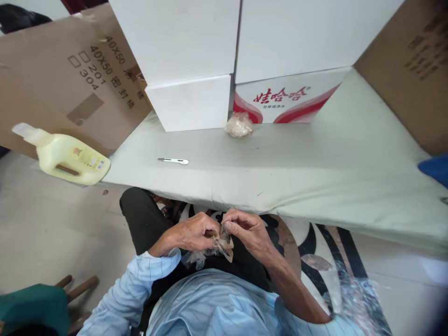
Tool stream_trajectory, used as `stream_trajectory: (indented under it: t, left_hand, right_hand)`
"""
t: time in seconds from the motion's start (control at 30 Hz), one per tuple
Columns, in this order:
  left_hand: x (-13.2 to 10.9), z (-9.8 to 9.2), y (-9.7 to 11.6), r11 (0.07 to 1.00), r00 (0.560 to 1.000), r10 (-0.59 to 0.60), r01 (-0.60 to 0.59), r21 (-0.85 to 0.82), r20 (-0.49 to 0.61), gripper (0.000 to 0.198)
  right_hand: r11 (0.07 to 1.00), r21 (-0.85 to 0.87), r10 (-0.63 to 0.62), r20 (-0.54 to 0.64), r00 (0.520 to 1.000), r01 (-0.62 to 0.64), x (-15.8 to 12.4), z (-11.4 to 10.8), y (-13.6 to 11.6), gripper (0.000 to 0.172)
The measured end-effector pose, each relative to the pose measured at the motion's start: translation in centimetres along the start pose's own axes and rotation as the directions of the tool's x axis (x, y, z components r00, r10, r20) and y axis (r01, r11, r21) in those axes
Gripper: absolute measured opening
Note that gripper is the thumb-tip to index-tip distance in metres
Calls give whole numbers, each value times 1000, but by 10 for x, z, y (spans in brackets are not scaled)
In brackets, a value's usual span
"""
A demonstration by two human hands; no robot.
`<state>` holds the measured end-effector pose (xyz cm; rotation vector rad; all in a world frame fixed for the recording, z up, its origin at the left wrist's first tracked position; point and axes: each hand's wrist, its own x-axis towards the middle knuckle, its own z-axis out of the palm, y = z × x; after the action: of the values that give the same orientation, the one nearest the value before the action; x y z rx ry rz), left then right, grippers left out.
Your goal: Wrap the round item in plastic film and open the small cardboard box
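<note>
Over my lap, in front of the table edge, both hands meet at a crumpled strip of clear and brownish packing tape (pixel 226 246). My left hand (pixel 194 232) is closed around part of it, and some of the crumpled film hangs below the fingers. With thumb and fingertips pinched together, my right hand (pixel 247 228) grips the upper end of the strip. A wadded ball of clear tape (pixel 239 125) lies on the table against the white boxes. Left of it on the tabletop is a small utility knife (pixel 173 161) with a white handle.
White cartons (pixel 192 102) are stacked at the table's back, one with red lettering (pixel 280 98). Brown cardboard boxes (pixel 70 84) flank them on both sides. A yellow jug (pixel 73 156) stands at the table's left end. A green-covered stool (pixel 35 308) is at lower left.
</note>
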<state>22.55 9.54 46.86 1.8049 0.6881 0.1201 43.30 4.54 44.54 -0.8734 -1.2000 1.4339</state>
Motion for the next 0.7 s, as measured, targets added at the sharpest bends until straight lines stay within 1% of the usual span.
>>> stream_trajectory:
  t: [0.1, 0.17, 0.23, 0.3, 0.37, 0.43, 0.5, 0.53, 0.6, 0.67, 0.7]
  left_hand:
    - [-5, -5, -4, 992, 995, -93, 90, -90, -36, 18]
    - [-7, -9, -4, 965, 983, -181, 171, -200, -30, 20]
    - [-7, -13, -4, 932, 973, -230, 218, -289, -9, 20]
    - [-7, -17, -5, 917, 972, -236, 222, -332, -2, 21]
    - [-6, -21, -6, 917, 973, -229, 207, -342, -25, 21]
    - [-5, -24, -6, 922, 972, -229, 197, -334, -57, 22]
    - [-3, -27, -7, 930, 970, -234, 202, -306, -72, 24]
    - [-2, -28, -7, 935, 968, -237, 206, -290, -77, 25]
    - [0, -30, -6, 937, 964, -248, 213, -276, -97, 24]
    - [3, -32, -4, 935, 960, -252, 210, -284, -120, 24]
    - [5, -33, -3, 935, 960, -249, 204, -290, -128, 26]
  right_hand:
    - [999, -30, 22, -9, 1000, -23, 6, 0, -1, 26]
    - [993, -117, 15, 6, 1000, -14, 8, -2, -1, 23]
    - [971, -236, -17, 41, 999, 27, 10, -3, -3, 20]
    - [933, -348, -64, 90, 994, 91, 11, -4, -6, 17]
    - [888, -432, -99, 153, 983, 157, 12, -4, -10, 19]
    - [851, -483, -111, 216, 970, 206, 11, -5, -13, 23]
    - [830, -502, -121, 260, 958, 241, 10, -6, -14, 23]
    - [824, -509, -124, 267, 956, 249, 10, -6, -14, 23]
    - [817, -521, -131, 251, 959, 248, 9, -5, -14, 29]
    - [817, -538, -111, 206, 972, 207, 9, -3, -13, 33]
    - [823, -539, -91, 181, 979, 177, 10, -2, -13, 30]
